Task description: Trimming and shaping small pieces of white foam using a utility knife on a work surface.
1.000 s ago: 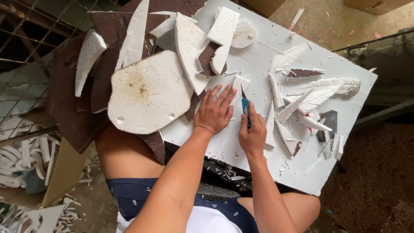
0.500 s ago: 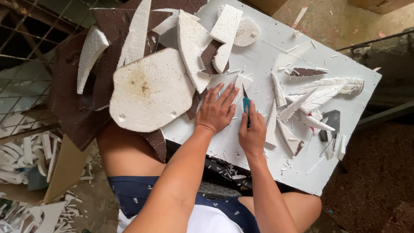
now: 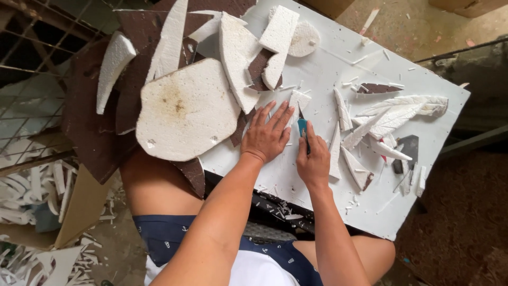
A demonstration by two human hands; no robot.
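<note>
Cutting foam on a white board

Left hand (image 3: 267, 136) lies flat, fingers spread, on a small foam piece (image 3: 298, 100) at frame centre; right hand (image 3: 313, 161) grips a blue knife (image 3: 302, 128) just beside it on the board (image 3: 338, 63).

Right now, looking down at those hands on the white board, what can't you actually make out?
Head view only:
- Blade of the blue-handled cutter: hidden by the right hand.
- Foam piece being cut: mostly under the left hand.
- Brown sheets: partly covered by the large foam slab.
- White board: near edge hidden by the forearms.
</note>
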